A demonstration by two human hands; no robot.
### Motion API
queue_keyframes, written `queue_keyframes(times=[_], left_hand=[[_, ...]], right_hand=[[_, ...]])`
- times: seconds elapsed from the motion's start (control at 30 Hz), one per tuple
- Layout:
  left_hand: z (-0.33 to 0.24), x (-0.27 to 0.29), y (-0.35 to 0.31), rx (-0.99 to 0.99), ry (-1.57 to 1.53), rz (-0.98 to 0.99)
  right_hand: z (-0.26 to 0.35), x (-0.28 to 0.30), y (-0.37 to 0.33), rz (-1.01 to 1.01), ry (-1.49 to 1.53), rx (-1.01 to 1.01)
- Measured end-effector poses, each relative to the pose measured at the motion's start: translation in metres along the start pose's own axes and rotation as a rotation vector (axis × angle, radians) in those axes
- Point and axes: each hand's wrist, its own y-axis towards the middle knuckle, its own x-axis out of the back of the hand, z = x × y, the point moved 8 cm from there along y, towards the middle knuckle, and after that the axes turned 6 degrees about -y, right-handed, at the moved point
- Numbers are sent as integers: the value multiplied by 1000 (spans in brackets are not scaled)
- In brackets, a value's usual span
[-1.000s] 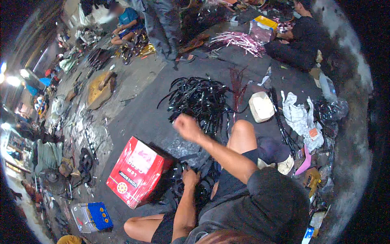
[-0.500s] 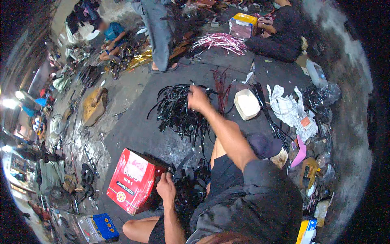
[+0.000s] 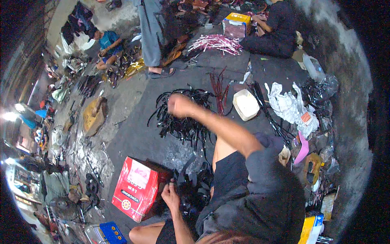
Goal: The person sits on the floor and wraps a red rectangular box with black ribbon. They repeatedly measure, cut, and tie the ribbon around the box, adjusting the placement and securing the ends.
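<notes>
My right hand (image 3: 180, 106) is over the left side of a heap of glossy black strips (image 3: 195, 129) on the floor; motion smears its fingers. My left hand (image 3: 170, 197) is closed beside the right side of a red carton (image 3: 136, 189), its fingers pinched together. What it holds, if anything, is too small and dark to make out. More black strips (image 3: 191, 185) lie bunched between the carton and my leg.
Right of the heap are thin dark-red strips (image 3: 219, 91), a pale tub (image 3: 246, 105) and crumpled white cloth (image 3: 280, 101). A yellowish block (image 3: 94, 116) lies to the left. Beyond are pink strips (image 3: 215, 44), a standing person's grey trousers (image 3: 152, 36) and two seated people.
My right hand has swung left and slightly nearer across the black heap. My left hand stays closed by the carton. The view has shifted a little.
</notes>
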Motion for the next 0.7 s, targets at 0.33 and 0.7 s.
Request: queue_keyframes(times=[0.33, 0.7], left_hand=[[56, -63, -26, 74, 54, 34], [67, -50, -29, -77, 62, -178]], right_hand=[[25, -227, -307, 613, 146, -171], [20, -217, -284, 616, 167, -395]])
